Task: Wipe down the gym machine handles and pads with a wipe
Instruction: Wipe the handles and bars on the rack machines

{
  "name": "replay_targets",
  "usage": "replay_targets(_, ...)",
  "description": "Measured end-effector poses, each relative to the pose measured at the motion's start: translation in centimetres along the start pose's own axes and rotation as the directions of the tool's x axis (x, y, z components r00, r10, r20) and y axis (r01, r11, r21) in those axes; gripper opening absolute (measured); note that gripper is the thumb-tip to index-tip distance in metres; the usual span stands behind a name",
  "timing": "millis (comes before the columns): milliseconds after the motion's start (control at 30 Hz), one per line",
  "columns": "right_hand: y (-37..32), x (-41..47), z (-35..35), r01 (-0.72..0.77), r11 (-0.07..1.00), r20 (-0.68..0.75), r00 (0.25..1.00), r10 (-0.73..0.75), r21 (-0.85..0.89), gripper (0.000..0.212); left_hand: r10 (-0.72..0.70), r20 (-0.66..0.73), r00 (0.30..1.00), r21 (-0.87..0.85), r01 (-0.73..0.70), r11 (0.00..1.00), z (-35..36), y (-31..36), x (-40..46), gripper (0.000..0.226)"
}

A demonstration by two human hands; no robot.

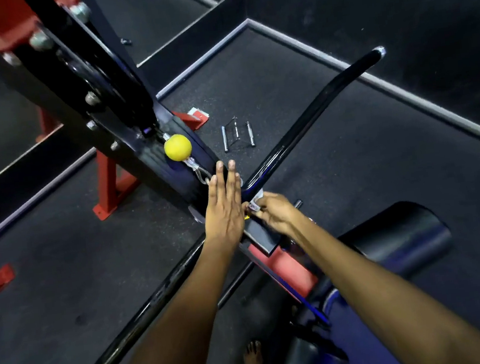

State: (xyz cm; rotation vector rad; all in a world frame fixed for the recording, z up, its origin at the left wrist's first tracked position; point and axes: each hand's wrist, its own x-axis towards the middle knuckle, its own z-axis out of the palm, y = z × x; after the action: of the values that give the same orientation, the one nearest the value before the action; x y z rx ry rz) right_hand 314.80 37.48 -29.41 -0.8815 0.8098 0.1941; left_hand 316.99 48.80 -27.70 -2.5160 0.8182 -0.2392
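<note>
At the centre of the frame the right hand (pixel 272 212) is curled around a small crumpled wipe (pixel 256 201), its fingers bunched on it and pressing it against the long black pull bar (pixel 309 114) near the point where the bar hangs from the cable. That grip looks chosen to wrap the wipe around the round tube, so one pass along it would clean most of its surface.

The left hand (pixel 225 204) is flat, fingers straight and close together, palm laid against the bar's middle and the black machine frame (pixel 124 126) beside it. It holds nothing; it seems there to steady the hanging bar so it does not swing away under the rubbing.

The bar runs from the upper right of the frame down to the lower left, so both grip ends lie well apart from the wipe. The black roller pad (pixel 401 241) at lower right sits just under the right forearm, within easy reach. A yellow ball (pixel 177 147) on the cable sits above the left hand's fingertips.

A steel handle (pixel 237 134) lies on the floor (pixel 334 156) beyond.
</note>
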Motion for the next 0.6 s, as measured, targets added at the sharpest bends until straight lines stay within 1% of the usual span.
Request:
replay_targets(67,0.1,-1.1,-0.1,0.036,0.999,-0.048,0.998,-0.037,-0.022,0.033,0.013,0.014,1.000,-0.077,-0.012,0.997,-0.2,-0.3,-0.2,0.067)
replay_targets(133,-0.1,-2.8,-0.3,0.105,0.978,-0.122,0.984,-0.128,-0.178,0.034,0.040,0.029,0.999,-0.150,-0.035,0.988,-0.8,-0.9,-0.4,0.067)
replay_targets(167,-0.2,-3.8,-0.5,0.142,0.936,-0.176,0.963,-0.206,-0.321,0.034,0.066,0.050,0.997,-0.202,-0.055,0.978,-1.3,-1.1,-0.5,0.066)
replay_targets(233,-0.7,-6.4,-0.9,0.186,0.768,-0.247,0.878,-0.410,-0.612,0.029,0.112,0.098,0.989,-0.330,-0.074,0.941,-3.1,-1.8,-0.7,0.065)
replay_targets(267,-1.0,-7.9,-1.0,0.176,0.687,-0.263,0.835,-0.484,-0.705,0.024,0.127,0.114,0.985,-0.391,-0.073,0.917,-4.2,-2.2,-0.8,0.064)
replay_targets(300,-1.3,-9.8,-1.0,0.173,0.638,-0.275,0.796,-0.539,-0.750,0.019,0.147,0.108,0.983,-0.444,-0.084,0.892,-5.6,-2.5,-1.1,0.062)
replay_targets(333,-1.5,-11.5,-1.0,0.187,0.613,-0.281,0.762,-0.584,-0.768,0.017,0.170,0.087,0.982,-0.483,-0.108,0.869,-6.9,-2.7,-1.3,0.061)
replay_targets(433,-2.1,-17.0,-1.2,0.247,0.574,-0.290,0.671,-0.683,-0.781,0.016,0.239,-0.003,0.971,-0.538,-0.203,0.818,-11.2,-3.1,-2.6,0.058)
replay_targets(467,-2.5,-19.1,-1.5,0.261,0.539,-0.283,0.628,-0.725,-0.801,0.015,0.247,-0.037,0.968,-0.555,-0.225,0.800,-12.8,-3.1,-3.3,0.057)
replay_targets(533,-2.9,-22.3,-2.5,0.243,0.450,-0.268,0.536,-0.801,-0.859,0.014,0.253,-0.077,0.964,-0.587,-0.249,0.770,-15.0,-3.2,-4.6,0.055)
replay_targets(600,-3.2,-25.9,-3.7,0.185,0.354,-0.247,0.435,-0.866,-0.917,0.013,0.270,-0.133,0.954,-0.606,-0.294,0.739,-17.3,-3.4,-6.2,0.053)
